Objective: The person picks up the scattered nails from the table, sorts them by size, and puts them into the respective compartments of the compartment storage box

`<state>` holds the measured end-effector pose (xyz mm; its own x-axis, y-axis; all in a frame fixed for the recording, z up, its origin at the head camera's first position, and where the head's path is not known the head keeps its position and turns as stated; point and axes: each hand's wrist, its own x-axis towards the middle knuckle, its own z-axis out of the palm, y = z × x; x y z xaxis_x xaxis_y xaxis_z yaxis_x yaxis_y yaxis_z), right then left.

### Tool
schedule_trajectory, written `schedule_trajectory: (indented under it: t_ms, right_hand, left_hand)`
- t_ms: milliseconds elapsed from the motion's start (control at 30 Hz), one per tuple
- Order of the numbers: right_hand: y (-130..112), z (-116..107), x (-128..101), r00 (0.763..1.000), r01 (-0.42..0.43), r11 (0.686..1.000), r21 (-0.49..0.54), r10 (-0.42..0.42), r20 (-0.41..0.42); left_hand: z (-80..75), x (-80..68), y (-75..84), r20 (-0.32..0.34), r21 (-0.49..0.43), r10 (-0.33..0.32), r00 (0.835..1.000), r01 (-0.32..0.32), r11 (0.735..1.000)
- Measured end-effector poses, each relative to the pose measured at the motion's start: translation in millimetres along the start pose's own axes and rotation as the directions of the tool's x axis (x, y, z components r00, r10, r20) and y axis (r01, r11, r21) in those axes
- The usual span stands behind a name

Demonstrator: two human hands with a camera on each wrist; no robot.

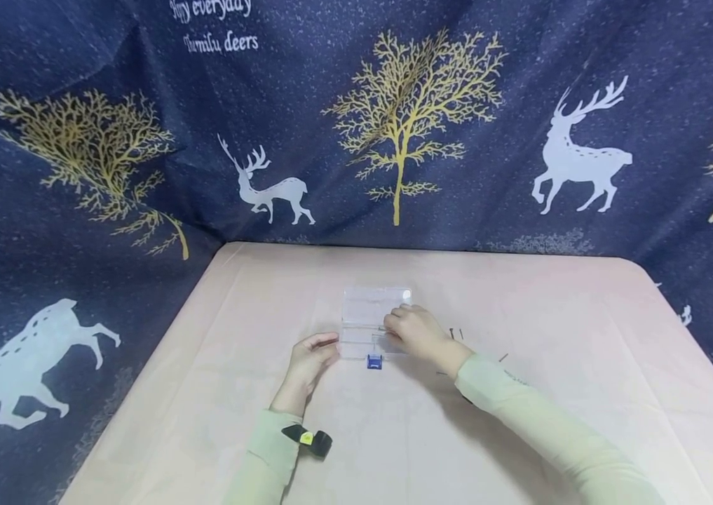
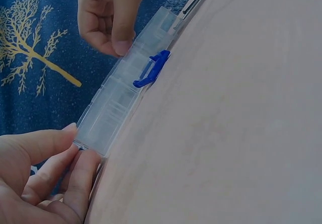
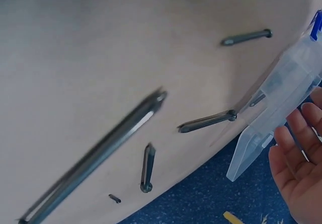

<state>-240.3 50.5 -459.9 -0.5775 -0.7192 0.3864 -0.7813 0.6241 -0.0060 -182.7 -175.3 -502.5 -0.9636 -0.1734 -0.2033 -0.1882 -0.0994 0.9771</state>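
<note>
A clear plastic compartment box (image 1: 356,344) with a blue latch (image 1: 374,362) lies on the table, its lid (image 1: 375,301) raised toward the back. My left hand (image 1: 312,361) pinches the box's left end, the thumb above and fingers against the side in the left wrist view. Over the box's right part is my right hand (image 1: 416,330), its fingers bent and thumb pointing down near the rim in the left wrist view. A small dark piece shows by its fingertips in the head view; I cannot tell whether they hold it.
Several metal nails lie right of the box, among them a short nail (image 3: 246,37), another nail (image 3: 206,122) and a tiny one (image 3: 115,199). A much longer-looking nail (image 3: 95,158) is close to the right wrist camera. Behind the pale tabletop (image 1: 205,421) hangs a blue deer-print cloth (image 1: 343,126).
</note>
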Motion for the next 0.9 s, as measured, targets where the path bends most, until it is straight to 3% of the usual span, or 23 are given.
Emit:
schedule_trajectory:
  t_ms: [267, 567, 900]
  right_hand:
    - [0.3, -15.5, -6.4, 1.000, -0.004, 1.000, -0.014, 0.004, 0.004]
    - [3.8, -28.5, -31.3, 0.999, -0.026, 0.999, -0.024, 0.027, 0.021]
    - [2.5, -35.7, -59.7, 0.999, 0.028, 0.999, -0.039, -0.029, -0.023]
  left_hand:
    - [-0.7, 0.8, 3.1, -0.027, 0.050, -0.005, 1.000, 0.006, 0.999]
    - [0.8, 0.5, 3.8, -0.024, 0.058, -0.013, 1.000, 0.015, 0.998]
    - [4.2, -1.5, 4.1, -0.042, 0.058, -0.006, 0.999, 0.008, 0.998]
